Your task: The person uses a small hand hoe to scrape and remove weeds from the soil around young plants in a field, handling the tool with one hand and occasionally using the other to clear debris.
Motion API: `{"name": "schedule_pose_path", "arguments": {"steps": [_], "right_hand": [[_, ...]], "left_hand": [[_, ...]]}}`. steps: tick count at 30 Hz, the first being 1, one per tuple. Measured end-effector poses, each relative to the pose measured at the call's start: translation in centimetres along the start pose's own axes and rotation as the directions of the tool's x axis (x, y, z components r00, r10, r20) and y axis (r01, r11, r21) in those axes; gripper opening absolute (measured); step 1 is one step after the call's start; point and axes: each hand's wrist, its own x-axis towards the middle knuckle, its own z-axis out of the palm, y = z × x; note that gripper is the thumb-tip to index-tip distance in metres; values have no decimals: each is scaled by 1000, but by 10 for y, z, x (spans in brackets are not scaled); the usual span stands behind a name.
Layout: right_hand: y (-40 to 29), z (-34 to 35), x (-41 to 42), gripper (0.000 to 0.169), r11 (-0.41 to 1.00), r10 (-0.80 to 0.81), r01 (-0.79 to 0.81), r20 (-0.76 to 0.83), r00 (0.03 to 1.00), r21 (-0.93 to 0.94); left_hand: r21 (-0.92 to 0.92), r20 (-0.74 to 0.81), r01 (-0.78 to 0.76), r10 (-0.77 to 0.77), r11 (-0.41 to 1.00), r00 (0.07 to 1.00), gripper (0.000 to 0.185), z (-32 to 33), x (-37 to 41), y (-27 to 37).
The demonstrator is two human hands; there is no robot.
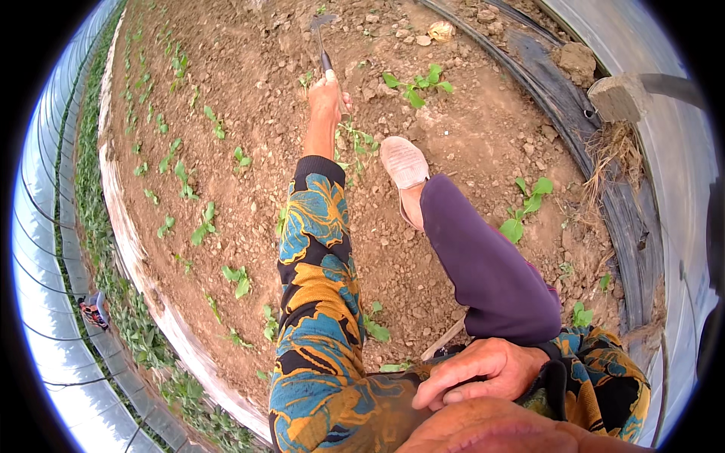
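Note:
My left hand reaches far forward, its fingers wrapped around the handle of a short hand hoe. The hoe's dark metal blade is at the soil, close to a small green sprout. Loose weedy plants grow just below my left wrist. A leafy seedling stands to the right of that hand. My right hand rests at my lap beside my bent knee, fingers loosely bent, nothing visible in it. My leg in purple trousers ends in a pale slip-on shoe on the soil.
Several rows of seedlings cover the bed on the left, bounded by a pale strip. Black plastic film runs along the right edge, with a concrete block by it. A wooden piece shows under my thigh.

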Motion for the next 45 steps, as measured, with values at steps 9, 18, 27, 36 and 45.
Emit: {"name": "schedule_pose_path", "arguments": {"steps": [9,18,27,36,45], "right_hand": [[7,8,-3,26,998,-68,69,49,996,-5],[8,11,-1,26,996,-92,90,71,993,19],[19,21,8,27,982,-188,189,99,977,3],[27,24,8,28,984,-139,116,172,975,139],[34,39,23,28,997,45,-61,310,950,42]], "left_hand": [[228,69,-146,133,963,989,30,-16,-72,-33],[175,37,-110,105,978,994,28,-15,-91,-45],[-76,-196,-139,121,987,973,20,-85,-111,-98],[-212,-260,170,-223,962,939,16,-125,-231,-170],[-82,-305,-2,-23,997,952,22,-106,-230,-191]]}}
